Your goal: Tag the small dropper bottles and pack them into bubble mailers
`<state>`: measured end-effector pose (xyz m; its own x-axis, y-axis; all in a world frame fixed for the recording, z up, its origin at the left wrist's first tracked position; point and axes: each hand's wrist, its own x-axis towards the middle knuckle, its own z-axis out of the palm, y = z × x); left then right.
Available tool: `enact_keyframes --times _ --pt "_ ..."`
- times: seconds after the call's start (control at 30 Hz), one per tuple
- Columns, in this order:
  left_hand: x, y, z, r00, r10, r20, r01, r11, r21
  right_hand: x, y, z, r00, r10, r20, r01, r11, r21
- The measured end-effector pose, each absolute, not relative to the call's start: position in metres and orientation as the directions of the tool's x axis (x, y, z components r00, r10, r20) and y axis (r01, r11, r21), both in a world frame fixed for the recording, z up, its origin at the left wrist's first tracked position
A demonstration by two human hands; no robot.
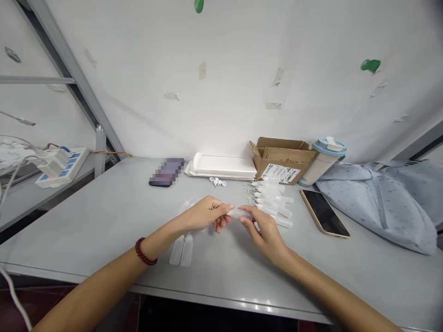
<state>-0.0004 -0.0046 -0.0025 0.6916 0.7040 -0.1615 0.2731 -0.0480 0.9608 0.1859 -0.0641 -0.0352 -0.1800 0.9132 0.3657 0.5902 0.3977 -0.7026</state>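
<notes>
My left hand (206, 214) and my right hand (263, 230) meet over the middle of the grey table (104, 221), both pinching one small translucent plastic bottle (239, 213) held sideways between them. The left fingers also seem to pinch its cap end with a thin white loop. A red bead bracelet (144, 252) is on my left wrist. Two similar bottles (182, 250) lie on the table under my left forearm. A row of several more bottles (273, 200) lies just beyond my right hand.
An open cardboard box (282, 159) stands at the back, beside a white cup with a blue lid (323, 161). A phone (324, 213) lies right, another dark phone (166, 172) at the back left. White trays (224, 167), small caps (217, 182), light blue cloth (380, 203), power strip (62, 166).
</notes>
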Motion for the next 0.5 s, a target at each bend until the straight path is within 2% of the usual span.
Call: enact_keyframes --times 0.23,0.4,0.5 --pt "-0.003 -0.007 0.000 0.681 0.731 -0.038 0.292 -0.224 0.930 0.184 -0.064 -0.027 -0.163 0.972 0.171 0.498 0.230 -0.836" --pt "0.001 -0.007 -0.006 0.622 0.783 -0.012 0.287 -0.214 0.934 0.185 -0.061 -0.023 -0.161 0.984 0.069 0.379 0.126 -0.917" --pt "0.001 -0.006 -0.005 0.619 0.785 -0.014 0.292 -0.213 0.932 0.185 -0.061 -0.024 -0.156 0.986 0.067 0.360 0.119 -0.925"
